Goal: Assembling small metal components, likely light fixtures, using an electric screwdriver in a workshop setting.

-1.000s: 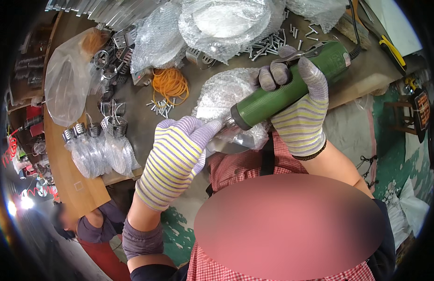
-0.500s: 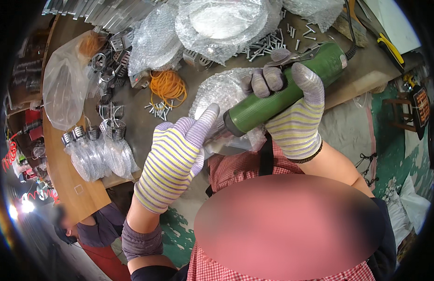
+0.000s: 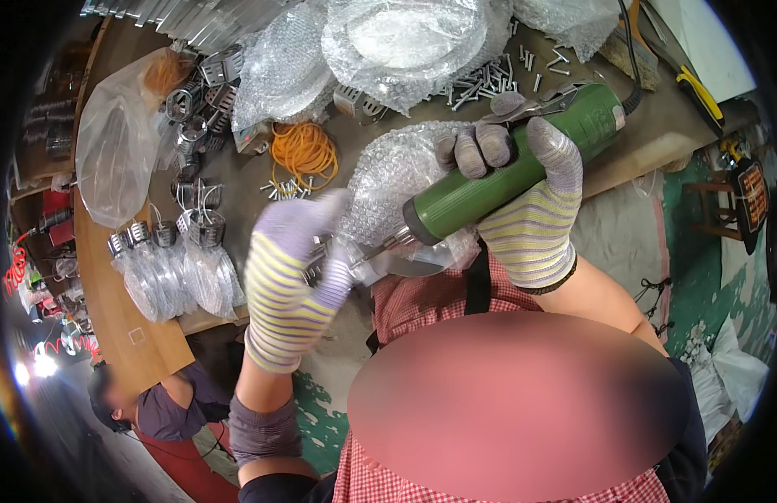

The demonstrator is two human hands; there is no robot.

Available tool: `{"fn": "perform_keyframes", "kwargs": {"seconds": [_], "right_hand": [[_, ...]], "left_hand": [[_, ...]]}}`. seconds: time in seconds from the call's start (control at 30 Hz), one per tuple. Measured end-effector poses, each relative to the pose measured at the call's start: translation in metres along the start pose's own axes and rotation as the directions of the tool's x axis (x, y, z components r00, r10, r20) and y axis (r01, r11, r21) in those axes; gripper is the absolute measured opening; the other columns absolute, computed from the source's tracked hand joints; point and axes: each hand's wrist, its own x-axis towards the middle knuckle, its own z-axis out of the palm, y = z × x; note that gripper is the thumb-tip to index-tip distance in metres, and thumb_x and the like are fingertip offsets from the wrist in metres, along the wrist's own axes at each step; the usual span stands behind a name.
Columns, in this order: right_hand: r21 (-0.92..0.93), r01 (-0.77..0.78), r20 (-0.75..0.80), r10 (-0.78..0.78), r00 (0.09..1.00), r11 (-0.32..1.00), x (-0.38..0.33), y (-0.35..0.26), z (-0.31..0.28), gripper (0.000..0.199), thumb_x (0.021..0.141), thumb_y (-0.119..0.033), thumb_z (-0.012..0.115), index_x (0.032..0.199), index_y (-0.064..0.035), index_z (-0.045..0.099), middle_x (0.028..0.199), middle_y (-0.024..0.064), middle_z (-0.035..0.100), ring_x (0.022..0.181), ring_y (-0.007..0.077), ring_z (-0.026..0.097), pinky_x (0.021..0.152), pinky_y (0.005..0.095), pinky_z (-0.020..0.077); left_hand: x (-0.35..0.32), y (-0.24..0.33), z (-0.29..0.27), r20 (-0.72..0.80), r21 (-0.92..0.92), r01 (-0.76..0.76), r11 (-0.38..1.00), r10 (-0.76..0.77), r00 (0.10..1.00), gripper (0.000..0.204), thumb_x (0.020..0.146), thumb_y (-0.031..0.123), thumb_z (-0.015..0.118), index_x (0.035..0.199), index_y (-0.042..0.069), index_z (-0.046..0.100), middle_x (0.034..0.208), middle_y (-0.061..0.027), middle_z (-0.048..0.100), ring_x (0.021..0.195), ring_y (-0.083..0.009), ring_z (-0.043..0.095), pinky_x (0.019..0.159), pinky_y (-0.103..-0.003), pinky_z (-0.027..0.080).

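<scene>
My right hand (image 3: 527, 193), in a striped glove with grey fingertips, is wrapped round a green electric screwdriver (image 3: 489, 184). The tool slants down to the left, and its metal bit (image 3: 388, 243) points at my left hand (image 3: 292, 281). That hand, gloved too and smeared by motion, curls round a small slotted metal bracket (image 3: 314, 267), partly hidden by the fingers. Right beside the bracket, a round piece in bubble wrap (image 3: 392, 172) lies under the tool at the table's near edge.
Orange rubber bands (image 3: 304, 155) lie by loose screws (image 3: 288, 189), with more screws (image 3: 485, 84) at the back. Bubble-wrapped pieces (image 3: 183, 277) with metal brackets stand at left near a clear plastic bag (image 3: 116, 159). Yellow-handled pliers (image 3: 699, 96) lie far right. A co-worker (image 3: 166, 407) sits lower left.
My left hand has shifted left and a little up, and its index finger no longer lies along the bit. The bit and metal bracket now show. The screwdriver has barely moved.
</scene>
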Motion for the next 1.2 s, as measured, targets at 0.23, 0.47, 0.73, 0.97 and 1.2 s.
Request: {"fn": "perform_keyframes", "kwargs": {"seconds": [0.23,0.47,0.73,0.97,1.2], "right_hand": [[-0.012,-0.001,0.058,0.001,0.998,1.000,0.003,0.004,0.000,0.024,0.091,-0.029,0.062,0.109,-0.0147,0.056,0.076,-0.0034,0.041,0.076,0.0153,0.045,0.100,0.0388,0.0382],[-0.026,-0.021,0.029,0.022,0.999,0.999,0.002,0.006,0.001,0.021,0.090,-0.025,0.061,0.107,-0.0135,0.056,0.075,-0.0034,0.041,0.074,0.0146,0.044,0.098,0.0383,0.0398],[-0.035,-0.027,0.029,0.028,0.999,0.999,0.003,0.009,0.003,0.019,0.088,-0.023,0.063,0.103,-0.0124,0.057,0.073,-0.0039,0.040,0.070,0.0138,0.044,0.097,0.0377,0.0406],[-0.038,-0.015,0.057,0.017,0.998,0.999,0.005,0.014,0.005,0.022,0.087,-0.024,0.064,0.104,-0.0116,0.057,0.072,-0.0045,0.039,0.069,0.0128,0.043,0.097,0.0372,0.0410],[-0.014,-0.044,0.065,0.045,0.997,0.999,0.005,0.012,0.005,0.023,0.088,-0.024,0.065,0.106,-0.0114,0.057,0.071,-0.0042,0.038,0.068,0.0128,0.042,0.097,0.0380,0.0420]], "left_hand": [[-0.039,-0.012,0.046,-0.112,-0.815,0.367,0.449,-0.742,0.661,0.026,0.095,0.005,0.052,0.119,0.000,0.062,0.088,-0.0039,0.061,0.079,-0.0083,0.055,0.073,-0.022,0.045],[-0.044,-0.017,0.055,-0.143,-0.864,0.299,0.404,-0.767,0.625,0.025,0.094,0.007,0.053,0.116,-0.001,0.064,0.084,-0.0032,0.061,0.078,-0.0090,0.055,0.072,-0.023,0.046],[-0.048,-0.019,0.056,-0.160,-0.880,0.248,0.405,-0.744,0.648,0.023,0.093,0.006,0.055,0.113,0.000,0.064,0.085,-0.0034,0.061,0.079,-0.0098,0.056,0.074,-0.024,0.047],[-0.046,-0.015,0.060,-0.203,-0.881,0.215,0.420,-0.748,0.632,0.022,0.093,0.007,0.056,0.112,0.000,0.064,0.084,-0.0038,0.061,0.080,-0.0110,0.056,0.073,-0.025,0.047],[-0.049,-0.018,0.061,-0.356,-0.900,0.055,0.433,-0.801,0.482,0.022,0.094,0.011,0.058,0.113,0.003,0.064,0.085,-0.0045,0.061,0.077,-0.0118,0.056,0.074,-0.027,0.048]]}}
